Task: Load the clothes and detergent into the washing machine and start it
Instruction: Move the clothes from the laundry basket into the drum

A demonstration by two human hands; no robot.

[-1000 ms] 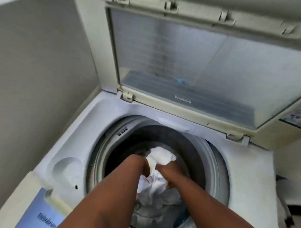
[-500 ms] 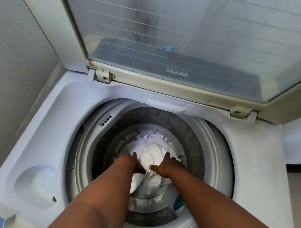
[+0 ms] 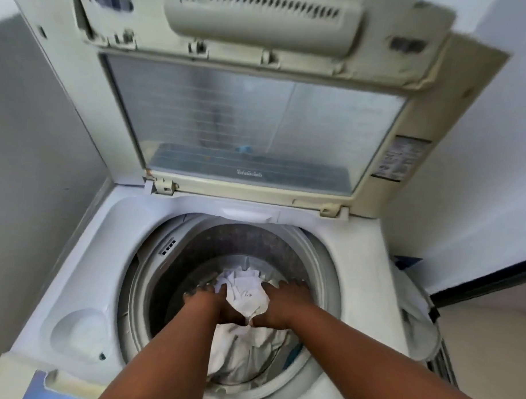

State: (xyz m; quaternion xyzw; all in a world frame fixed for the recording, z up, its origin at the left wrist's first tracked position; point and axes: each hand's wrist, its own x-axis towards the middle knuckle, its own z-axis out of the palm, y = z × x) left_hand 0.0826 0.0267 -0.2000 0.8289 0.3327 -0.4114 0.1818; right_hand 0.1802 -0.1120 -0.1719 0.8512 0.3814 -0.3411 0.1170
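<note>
Because the lid [image 3: 252, 133] of the top-loading washing machine [image 3: 84, 252] stands tilted up and back on its hinges, the round mouth of the drum [image 3: 242, 243] lies open from above, and both forearms reach straight down into it. The white clothes [image 3: 246, 294] sit low inside the drum, bunched in a crumpled heap between the two hands, with more white fabric trailing toward the near wall under the wrists. The left hand [image 3: 210, 302] rests on the left side of the heap, its fingers spread and fairly straight, pressing on the cloth rather than closing round it; the right hand [image 3: 282, 301] lies likewise on the right side, fingers extended over the bundle. Placed on either flank like this, the hands seem to be pushing the load down and settling it toward the middle, probably so it lies evenly and nothing snags on the rim. Whether the thumbs pinch any fold underneath is hidden by the cloth. A round recess [image 3: 78, 333] in the machine's top deck, near the front left corner, looks like a place for detergent, though no detergent container can be seen. To the right of the machine more pale fabric hangs over a basket [image 3: 416, 312], which suggests loading may not be finished; the detergent and the start are, by my judgement, not yet done.
</note>
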